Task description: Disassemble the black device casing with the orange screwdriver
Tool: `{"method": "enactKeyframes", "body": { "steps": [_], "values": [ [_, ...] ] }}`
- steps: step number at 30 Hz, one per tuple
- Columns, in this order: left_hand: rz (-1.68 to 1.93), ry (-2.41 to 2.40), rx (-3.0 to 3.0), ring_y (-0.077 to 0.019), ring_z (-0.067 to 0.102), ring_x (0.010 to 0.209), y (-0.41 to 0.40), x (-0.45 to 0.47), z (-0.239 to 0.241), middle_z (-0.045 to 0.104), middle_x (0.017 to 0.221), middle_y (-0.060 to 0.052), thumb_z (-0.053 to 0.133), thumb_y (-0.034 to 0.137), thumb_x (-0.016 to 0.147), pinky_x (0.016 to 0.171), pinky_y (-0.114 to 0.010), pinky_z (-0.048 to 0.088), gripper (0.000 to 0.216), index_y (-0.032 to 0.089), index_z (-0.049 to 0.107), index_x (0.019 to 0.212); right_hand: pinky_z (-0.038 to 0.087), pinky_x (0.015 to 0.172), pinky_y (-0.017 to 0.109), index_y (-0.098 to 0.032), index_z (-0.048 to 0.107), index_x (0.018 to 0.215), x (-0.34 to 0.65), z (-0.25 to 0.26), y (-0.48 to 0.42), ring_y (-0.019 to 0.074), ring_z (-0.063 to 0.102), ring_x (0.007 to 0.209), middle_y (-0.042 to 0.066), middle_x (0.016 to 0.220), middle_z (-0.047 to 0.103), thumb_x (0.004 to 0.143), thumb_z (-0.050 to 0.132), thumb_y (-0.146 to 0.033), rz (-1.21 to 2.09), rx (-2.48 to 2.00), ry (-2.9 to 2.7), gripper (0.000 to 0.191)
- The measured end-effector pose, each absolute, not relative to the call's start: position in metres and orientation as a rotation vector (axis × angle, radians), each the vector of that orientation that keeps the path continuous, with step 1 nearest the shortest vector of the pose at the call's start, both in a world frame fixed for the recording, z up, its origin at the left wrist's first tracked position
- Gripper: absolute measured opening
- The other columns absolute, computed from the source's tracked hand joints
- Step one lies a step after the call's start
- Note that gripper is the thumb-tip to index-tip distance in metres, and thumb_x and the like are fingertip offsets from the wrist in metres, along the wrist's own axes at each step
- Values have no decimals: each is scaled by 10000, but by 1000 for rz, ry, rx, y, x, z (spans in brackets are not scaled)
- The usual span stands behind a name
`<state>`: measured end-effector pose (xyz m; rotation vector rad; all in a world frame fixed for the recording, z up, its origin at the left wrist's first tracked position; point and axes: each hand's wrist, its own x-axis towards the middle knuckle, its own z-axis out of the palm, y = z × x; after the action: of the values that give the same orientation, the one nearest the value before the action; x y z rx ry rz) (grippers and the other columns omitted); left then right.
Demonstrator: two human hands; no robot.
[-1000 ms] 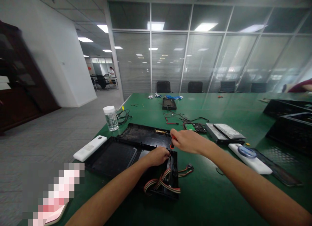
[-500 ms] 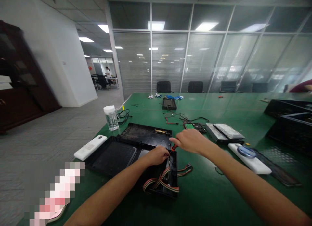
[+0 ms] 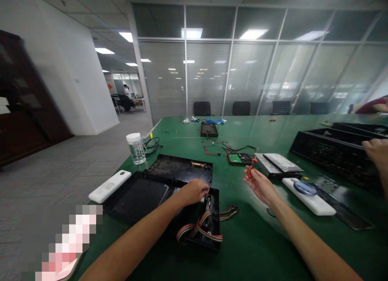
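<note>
The left hand (image 3: 194,191) rests on the open black case (image 3: 169,196) near the desk's (image 3: 251,240) left front edge, fingers curled down onto the inner frame by the striped ribbon cables (image 3: 200,226); whether they pinch anything I cannot tell. The right hand (image 3: 260,184) is lifted just right of the case, palm up, fingers loosely closed around a small orange-handled screwdriver (image 3: 251,167).

The case looks like thin, stiff plastic, probably light but brittle at its clips, so it is best taken by the outer rim rather than by the cables, which are soft and would likely tear at their plugs. The screwdriver is small and slim, easy to drop.

Open room lies in front of the right hand on bare green mat. To the right sit a white remote (image 3: 309,196), a metal drive (image 3: 277,163) and black crates (image 3: 330,151), where another person's hand (image 3: 377,151) reaches in. A water bottle (image 3: 136,148) and a second white remote (image 3: 109,186) stand close to the left edge.
</note>
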<state>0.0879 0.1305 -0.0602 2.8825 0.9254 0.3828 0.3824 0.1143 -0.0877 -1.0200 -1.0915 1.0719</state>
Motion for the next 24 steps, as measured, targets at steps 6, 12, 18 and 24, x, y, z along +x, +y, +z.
{"method": "enactKeyframes", "body": {
  "steps": [6,12,18,24],
  "values": [
    [-82,1414,2882,-241,619,801,139,58,-46,635,808,-155,479,61,755,732,-315,473,177,98,645,802,445,566,280,-202,361,665,340,-79,94,107,465,568,3,762,442,799,453,-459,763,-1095,-1603,304],
    [-232,1418,2849,-237,629,796,142,48,-50,648,805,-151,546,72,699,709,-295,486,157,110,662,799,432,681,273,-165,530,714,289,-48,38,143,527,723,53,793,555,906,283,-366,606,-986,-2251,372],
    [-169,1245,2838,-204,608,828,147,42,-32,659,836,-90,573,257,759,754,-268,459,163,156,666,847,429,704,262,-194,544,1030,260,-64,-35,157,558,799,50,942,587,827,490,-308,139,-1088,-2585,239],
    [172,1200,2866,-189,524,1003,185,46,-22,580,1080,-92,583,240,758,882,-254,382,351,149,562,1096,431,635,272,-205,538,796,272,-96,-62,169,542,713,26,808,591,822,513,-286,-153,-1190,-2438,88]
  ]
}}
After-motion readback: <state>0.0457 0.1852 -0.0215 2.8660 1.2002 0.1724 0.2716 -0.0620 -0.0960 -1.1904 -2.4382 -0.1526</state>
